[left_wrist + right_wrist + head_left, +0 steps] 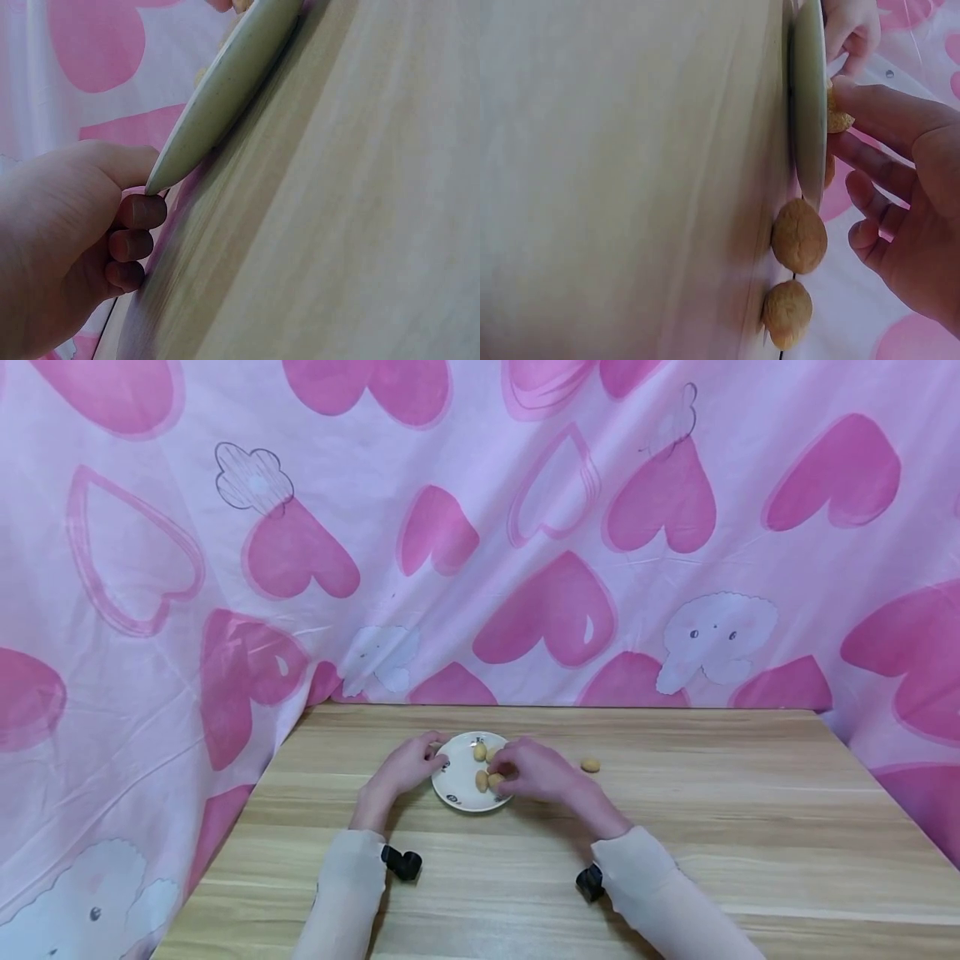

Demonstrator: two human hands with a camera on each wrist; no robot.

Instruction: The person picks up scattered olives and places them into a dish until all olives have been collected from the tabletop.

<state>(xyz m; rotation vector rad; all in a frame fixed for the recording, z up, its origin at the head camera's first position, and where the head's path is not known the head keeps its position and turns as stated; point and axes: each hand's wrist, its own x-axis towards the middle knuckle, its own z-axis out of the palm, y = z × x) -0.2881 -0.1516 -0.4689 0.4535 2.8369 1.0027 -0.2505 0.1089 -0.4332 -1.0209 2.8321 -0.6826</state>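
Observation:
My left hand (408,767) holds the left rim of a small white plate (461,797) with dark printed marks. In the left wrist view the thumb lies over the rim, with curled fingers (144,212) under it. Over the plate's right side, my right hand (536,770) pinches a tan, wrinkled, walnut-like piece (840,118) between thumb and forefinger. Several similar pieces lie on the plate, among them one near the back (480,751) and one in the middle (482,782). The right hand partly covers the others.
Off the plate, one walnut-like piece (590,766) rests on the wooden table (480,893) to the right. Two loose pieces, a nearer one (799,236) and another (787,313), show in the right wrist view. A pink heart-patterned cloth (450,610) hangs behind and beside the table.

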